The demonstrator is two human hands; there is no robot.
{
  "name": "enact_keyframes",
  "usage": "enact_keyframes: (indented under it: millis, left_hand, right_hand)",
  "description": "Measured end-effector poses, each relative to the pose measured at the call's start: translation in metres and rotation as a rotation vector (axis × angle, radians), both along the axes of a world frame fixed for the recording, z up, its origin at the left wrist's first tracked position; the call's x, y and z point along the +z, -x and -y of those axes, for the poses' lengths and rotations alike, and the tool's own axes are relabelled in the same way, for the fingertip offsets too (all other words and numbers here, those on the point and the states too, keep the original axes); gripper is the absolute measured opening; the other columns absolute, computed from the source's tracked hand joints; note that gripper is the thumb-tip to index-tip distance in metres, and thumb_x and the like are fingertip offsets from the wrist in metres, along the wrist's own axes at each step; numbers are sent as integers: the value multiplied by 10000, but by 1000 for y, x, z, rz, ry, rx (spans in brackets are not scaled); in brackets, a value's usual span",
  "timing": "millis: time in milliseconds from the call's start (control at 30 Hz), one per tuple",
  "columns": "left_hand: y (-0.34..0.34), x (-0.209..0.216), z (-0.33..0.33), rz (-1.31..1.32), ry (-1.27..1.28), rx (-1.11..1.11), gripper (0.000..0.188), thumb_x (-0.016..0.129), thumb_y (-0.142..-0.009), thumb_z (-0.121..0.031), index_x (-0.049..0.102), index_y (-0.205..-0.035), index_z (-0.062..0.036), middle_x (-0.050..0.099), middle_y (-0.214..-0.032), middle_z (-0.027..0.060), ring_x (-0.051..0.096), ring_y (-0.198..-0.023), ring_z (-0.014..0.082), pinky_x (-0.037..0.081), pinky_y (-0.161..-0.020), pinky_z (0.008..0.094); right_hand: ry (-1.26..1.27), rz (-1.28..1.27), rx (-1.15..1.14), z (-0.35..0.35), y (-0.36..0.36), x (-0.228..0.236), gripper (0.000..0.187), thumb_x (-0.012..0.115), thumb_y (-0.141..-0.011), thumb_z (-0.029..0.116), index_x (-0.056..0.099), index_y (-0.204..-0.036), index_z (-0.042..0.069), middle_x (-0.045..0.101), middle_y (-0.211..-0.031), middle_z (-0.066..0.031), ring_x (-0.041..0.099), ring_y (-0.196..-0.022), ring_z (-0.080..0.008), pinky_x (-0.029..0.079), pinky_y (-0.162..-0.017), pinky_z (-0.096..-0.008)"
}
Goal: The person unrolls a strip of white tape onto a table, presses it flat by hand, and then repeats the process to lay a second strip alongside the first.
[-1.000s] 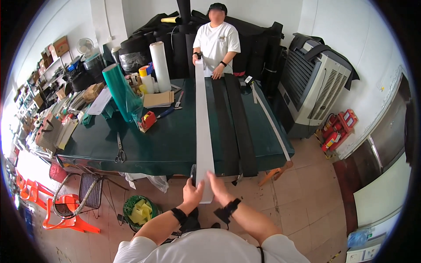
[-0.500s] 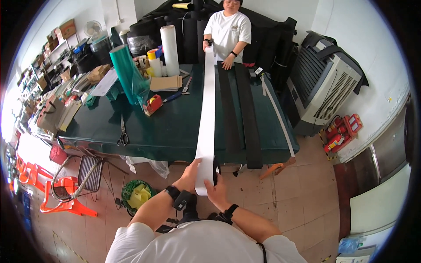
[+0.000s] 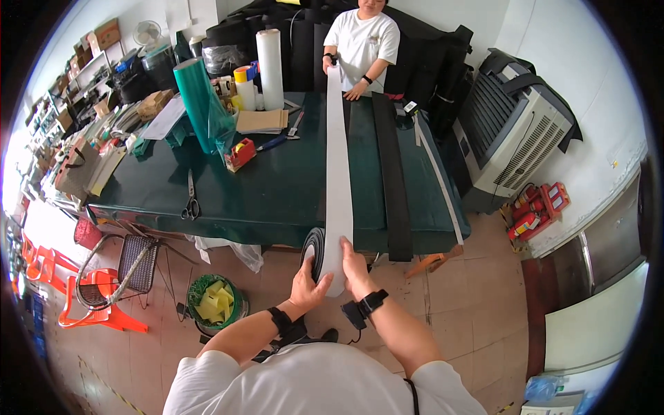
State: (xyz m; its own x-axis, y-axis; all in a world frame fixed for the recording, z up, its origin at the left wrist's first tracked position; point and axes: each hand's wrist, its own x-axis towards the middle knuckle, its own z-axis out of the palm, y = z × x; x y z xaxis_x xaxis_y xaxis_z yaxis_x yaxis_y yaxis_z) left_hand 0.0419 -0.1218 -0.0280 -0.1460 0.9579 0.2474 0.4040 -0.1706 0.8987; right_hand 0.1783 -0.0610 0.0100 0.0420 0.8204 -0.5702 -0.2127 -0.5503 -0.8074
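A long white-faced strip [image 3: 339,152] runs over the table, from a co-worker's raised hand [image 3: 328,63] at the far end to my hands at the near edge. At my end it winds into a roll [image 3: 315,250] with dark layers on its side. My left hand [image 3: 308,285] is closed on the roll's lower left side. My right hand [image 3: 355,266] grips the right edge of the white strip at the roll. The co-worker's other hand [image 3: 357,90] rests on the far table end. To the right lies a flat black strip [image 3: 394,176]; another is mostly hidden under the white one.
The dark green table [image 3: 263,194] carries scissors [image 3: 191,200], a red tape dispenser [image 3: 240,155], a caliper-like tool [image 3: 297,124], brown sheets [image 3: 261,122] and standing rolls [image 3: 197,104]. A green bin [image 3: 216,301] and an orange chair [image 3: 104,304] stand at left, an air cooler [image 3: 515,131] at right.
The white strip and roll have swung right, over one of the black strips. The roll's dark side now shows on the left. My right hand has moved up and right along the strip.
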Motion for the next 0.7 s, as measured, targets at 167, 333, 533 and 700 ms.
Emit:
enact_keyframes:
  millis: [167, 333, 533, 700]
  left_hand:
    - [-1, 53, -49, 444, 686, 64, 857, 714, -814, -586, 548, -1223, 148, 651, -1119, 281, 659, -1036, 317, 527, -852, 399]
    - [-7, 44, -57, 386, 803, 149, 740, 705, -859, -554, 594, -1159, 114, 683, -963, 190, 656, -833, 226, 530, -735, 372]
    - [-16, 9, -43, 140, 383, 209, 750, 732, -839, -546, 587, -1181, 106, 690, -926, 193, 666, -837, 235, 533, -752, 352]
    - [-23, 8, -24, -19, 123, 123, 872, 735, -819, -562, 490, -1284, 133, 664, -1077, 264, 666, -997, 295, 523, -840, 377]
  right_hand:
    - [-180, 378, 49, 21, 11, -20, 636, 593, -912, 540, 674, -1127, -54, 701, -1058, -221, 675, -964, -312, 514, -830, -387]
    - [-374, 364, -28, 34, 20, -17, 624, 590, -915, 526, 670, -1126, -56, 699, -1064, -256, 679, -1023, -330, 513, -837, -390]
    - [-294, 217, -25, 4, 4, -23, 686, 599, -900, 557, 662, -1099, -96, 701, -1042, -249, 680, -978, -321, 513, -811, -389]
    - [-43, 88, -50, -24, -5, -27, 752, 606, -883, 588, 647, -1072, -139, 703, -996, -240, 681, -908, -318, 512, -775, -394]
